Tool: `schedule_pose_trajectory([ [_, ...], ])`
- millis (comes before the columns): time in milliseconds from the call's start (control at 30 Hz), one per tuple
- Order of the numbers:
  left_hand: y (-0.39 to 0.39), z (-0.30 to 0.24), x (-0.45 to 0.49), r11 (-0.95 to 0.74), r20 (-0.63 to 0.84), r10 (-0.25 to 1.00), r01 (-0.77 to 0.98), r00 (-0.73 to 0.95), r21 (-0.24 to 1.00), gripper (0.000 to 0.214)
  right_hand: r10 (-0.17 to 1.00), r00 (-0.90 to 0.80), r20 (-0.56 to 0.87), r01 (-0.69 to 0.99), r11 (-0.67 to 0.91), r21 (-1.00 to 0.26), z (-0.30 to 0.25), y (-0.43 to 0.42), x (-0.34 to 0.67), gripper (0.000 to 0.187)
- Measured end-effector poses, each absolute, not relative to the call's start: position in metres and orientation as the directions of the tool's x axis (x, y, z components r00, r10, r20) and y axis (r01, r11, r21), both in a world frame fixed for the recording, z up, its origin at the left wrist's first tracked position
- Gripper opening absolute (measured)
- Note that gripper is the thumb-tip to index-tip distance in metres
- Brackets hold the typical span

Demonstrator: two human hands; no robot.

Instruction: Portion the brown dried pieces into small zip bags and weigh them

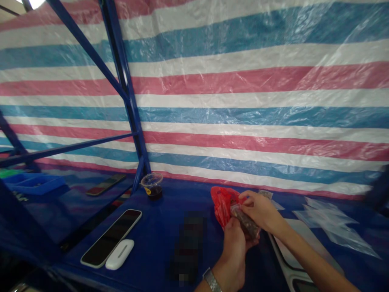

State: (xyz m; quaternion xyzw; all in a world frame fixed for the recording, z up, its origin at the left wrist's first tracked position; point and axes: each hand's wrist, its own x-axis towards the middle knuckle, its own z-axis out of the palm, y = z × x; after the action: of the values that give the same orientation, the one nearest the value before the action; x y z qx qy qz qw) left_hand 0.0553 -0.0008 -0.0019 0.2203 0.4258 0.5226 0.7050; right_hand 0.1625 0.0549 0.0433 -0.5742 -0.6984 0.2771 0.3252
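A small clear plastic bag point(246, 222) with brown bits inside is in front of me, tilted, with its upper end beside a crumpled red plastic bag point(223, 202). My left hand point(235, 243), a metal watch on its wrist, is closed around the clear bag from below, thumb on its near side. Bent fingers of my right hand point(263, 209) pinch at the bag's upper end, close to the opening of the red bag. Whether they also grip the red plastic I cannot tell. Part of the clear bag is hidden by my hands.
A scale point(306, 243) lies under my right forearm, with several flat clear bags point(337, 223) beyond it. Leftward are a phone point(112, 239), a white earbud case point(120, 254) and a lidded cup of dark liquid point(153, 188). A blue tray point(36, 184) sits on the neighbouring table.
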Motion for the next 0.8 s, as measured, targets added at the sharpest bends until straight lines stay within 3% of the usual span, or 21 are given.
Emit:
schedule_pose_trajectory([
  [300,0.001,-0.003,0.05,0.371,-0.363,0.927,-0.348,0.091,0.861,0.044,0.978,-0.146,0.151,0.618,0.209,-0.758,0.041,0.048,0.164,0.017],
  [400,0.0,-0.003,0.042,0.233,-0.238,0.971,-0.257,0.012,0.938,0.043,0.979,-0.129,0.157,0.502,0.201,-0.841,0.038,0.045,0.168,0.018],
  [567,-0.009,0.0,0.029,-0.044,0.038,0.997,-0.088,-0.06,0.995,0.051,0.966,-0.129,0.223,0.249,0.249,-0.936,0.04,0.032,0.174,0.036],
  [700,-0.015,0.003,0.026,-0.261,0.263,0.965,0.157,0.003,0.953,0.054,0.972,-0.048,0.23,0.155,0.234,-0.96,0.044,0.019,0.178,0.053],
  [800,-0.017,0.005,0.027,-0.348,0.351,0.936,0.217,0.025,0.912,0.052,0.976,-0.047,0.212,0.164,0.217,-0.962,0.048,0.01,0.183,0.052],
])
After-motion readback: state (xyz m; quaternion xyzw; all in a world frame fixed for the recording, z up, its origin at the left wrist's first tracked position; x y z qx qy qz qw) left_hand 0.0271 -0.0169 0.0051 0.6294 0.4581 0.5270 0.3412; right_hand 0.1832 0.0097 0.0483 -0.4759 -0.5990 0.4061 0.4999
